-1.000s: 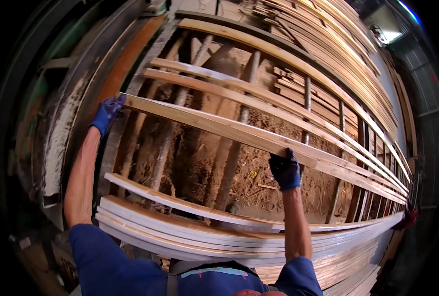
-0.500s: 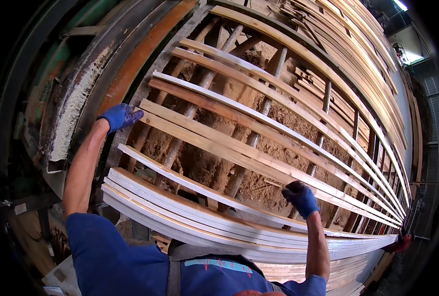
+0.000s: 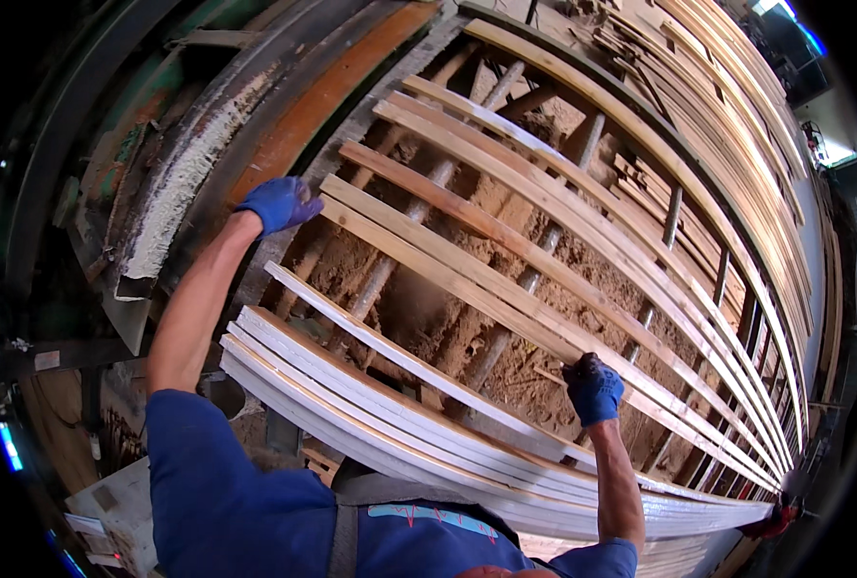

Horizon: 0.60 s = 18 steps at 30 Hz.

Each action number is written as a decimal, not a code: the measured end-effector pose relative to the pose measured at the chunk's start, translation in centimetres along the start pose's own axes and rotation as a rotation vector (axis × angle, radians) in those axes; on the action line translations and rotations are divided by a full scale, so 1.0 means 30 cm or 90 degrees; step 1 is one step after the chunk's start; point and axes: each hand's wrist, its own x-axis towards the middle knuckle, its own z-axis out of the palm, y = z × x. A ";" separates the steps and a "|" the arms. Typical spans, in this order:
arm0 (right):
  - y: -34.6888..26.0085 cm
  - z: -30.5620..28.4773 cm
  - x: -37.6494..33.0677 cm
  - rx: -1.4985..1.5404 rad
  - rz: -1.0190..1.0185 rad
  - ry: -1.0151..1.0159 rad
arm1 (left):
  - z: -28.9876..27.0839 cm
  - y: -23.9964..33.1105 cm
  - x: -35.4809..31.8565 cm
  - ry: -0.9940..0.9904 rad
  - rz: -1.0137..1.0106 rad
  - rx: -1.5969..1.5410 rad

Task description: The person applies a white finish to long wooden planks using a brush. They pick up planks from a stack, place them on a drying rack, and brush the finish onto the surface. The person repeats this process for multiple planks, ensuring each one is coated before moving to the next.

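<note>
Sawdust (image 3: 544, 366) lies heaped under steel rollers (image 3: 390, 260); white-edged planks (image 3: 399, 414) are stacked nearest the body; more boards (image 3: 737, 125) pile far right; a rusty orange beam (image 3: 322, 106) runs along the left.

no packages, labels, signs, screens

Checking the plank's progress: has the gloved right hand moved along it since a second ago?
Cannot tell along the plank; the right hand now sits nearer the white boards.

Single head-worn fisheye view, looking steeply down and forward from close above the person's chest; it is taking in both gloved hands, near stacked boards, and far slats bending toward the rim.
</note>
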 end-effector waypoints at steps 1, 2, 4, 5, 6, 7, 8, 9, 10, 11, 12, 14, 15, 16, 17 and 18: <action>0.000 -0.003 0.008 0.008 -0.028 0.028 | 0.019 -0.020 0.044 0.100 0.014 -0.020; -0.002 -0.001 0.008 0.020 -0.032 0.033 | 0.057 -0.049 0.093 0.195 0.026 -0.041; 0.000 -0.001 0.009 0.044 -0.037 0.045 | 0.084 -0.059 0.186 0.290 0.085 -0.118; 0.007 0.007 0.014 0.032 -0.033 0.044 | 0.092 -0.052 0.230 0.340 0.119 -0.156; 0.008 0.004 0.019 0.033 -0.042 0.044 | 0.107 -0.049 0.266 0.317 0.083 -0.180; 0.008 0.001 0.026 0.034 -0.052 0.044 | 0.122 -0.048 0.298 0.294 0.047 -0.204; 0.011 0.002 0.027 0.034 -0.054 0.043 | 0.131 -0.028 0.331 0.267 0.018 -0.229; 0.015 0.005 0.023 0.050 -0.054 0.059 | 0.143 0.028 0.327 0.309 0.065 -0.217; 0.013 0.003 0.028 0.058 -0.065 0.073 | 0.143 0.067 0.319 0.293 0.014 -0.129; 0.013 0.004 0.024 0.067 -0.069 0.088 | 0.101 0.100 0.301 0.267 0.009 -0.148; 0.015 0.007 0.012 0.074 -0.072 0.098 | 0.082 0.126 0.282 0.236 0.002 -0.167; 0.021 0.019 0.023 0.063 -0.081 0.126 | 0.121 0.130 0.239 0.253 0.065 -0.114; 0.031 0.023 0.032 0.049 -0.081 0.129 | 0.124 0.133 0.225 0.262 0.094 -0.087; 0.038 0.028 0.042 0.034 -0.082 0.132 | 0.109 0.134 0.231 0.238 0.077 -0.096; 0.050 0.030 0.052 0.044 -0.090 0.161 | 0.055 0.172 0.215 0.212 0.062 -0.111; 0.050 0.018 0.070 0.044 -0.092 0.165 | 0.033 0.185 0.199 0.189 0.040 -0.127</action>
